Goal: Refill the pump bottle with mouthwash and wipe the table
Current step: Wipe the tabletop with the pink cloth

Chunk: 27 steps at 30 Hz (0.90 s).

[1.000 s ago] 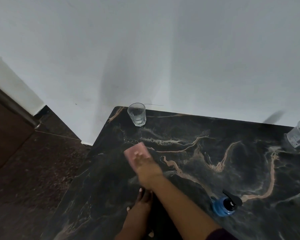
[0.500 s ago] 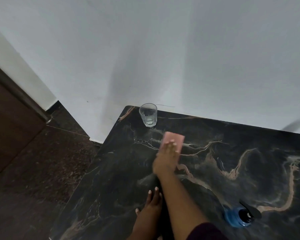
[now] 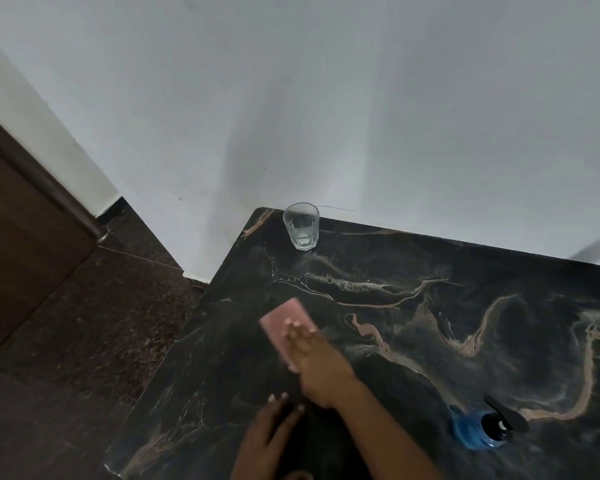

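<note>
My right hand (image 3: 317,362) presses flat on a pink cloth (image 3: 280,322) lying on the dark marble table (image 3: 413,327), left of its middle. Its fingers cover the cloth's near right part. My left hand (image 3: 269,441) rests flat on the table near the front edge, fingers apart, holding nothing. The blue pump bottle (image 3: 478,427) with a black pump head stands at the lower right, about an arm's width right of my right forearm.
A clear glass (image 3: 301,226) with a little water stands at the table's far left corner by the white wall (image 3: 326,98). Left of the table lie the dark floor (image 3: 84,323) and a brown door (image 3: 18,230).
My right hand slid the pink cloth back and to the left, away from the glass, after a push towards it. A bottle at the right edge has left the view as my head turned.
</note>
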Each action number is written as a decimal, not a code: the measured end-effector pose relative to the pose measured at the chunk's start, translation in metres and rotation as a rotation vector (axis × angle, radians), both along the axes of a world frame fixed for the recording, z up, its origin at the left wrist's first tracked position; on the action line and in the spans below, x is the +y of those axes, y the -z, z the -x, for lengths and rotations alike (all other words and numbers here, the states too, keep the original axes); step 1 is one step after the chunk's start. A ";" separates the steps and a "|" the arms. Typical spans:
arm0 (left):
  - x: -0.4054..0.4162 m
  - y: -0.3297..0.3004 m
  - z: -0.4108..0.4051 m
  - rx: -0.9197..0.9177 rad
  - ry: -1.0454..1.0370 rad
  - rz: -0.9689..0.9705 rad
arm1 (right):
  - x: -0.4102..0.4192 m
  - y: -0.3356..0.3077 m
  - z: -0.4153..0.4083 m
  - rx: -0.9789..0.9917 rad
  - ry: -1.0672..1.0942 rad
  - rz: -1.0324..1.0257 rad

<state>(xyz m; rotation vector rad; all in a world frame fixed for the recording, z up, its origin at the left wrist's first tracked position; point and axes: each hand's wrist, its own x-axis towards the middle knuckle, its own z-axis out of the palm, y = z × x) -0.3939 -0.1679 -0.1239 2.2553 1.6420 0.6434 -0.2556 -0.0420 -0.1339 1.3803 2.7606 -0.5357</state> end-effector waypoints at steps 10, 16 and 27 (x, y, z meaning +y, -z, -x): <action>0.104 -0.022 0.038 0.145 -0.213 0.489 | 0.008 0.004 -0.073 -0.070 0.728 -0.036; 0.106 -0.017 0.096 0.365 -0.159 0.669 | -0.029 0.000 0.001 -0.078 0.536 -0.063; 0.094 -0.012 0.115 0.451 -0.037 0.762 | -0.166 0.036 0.018 -0.066 0.164 -0.297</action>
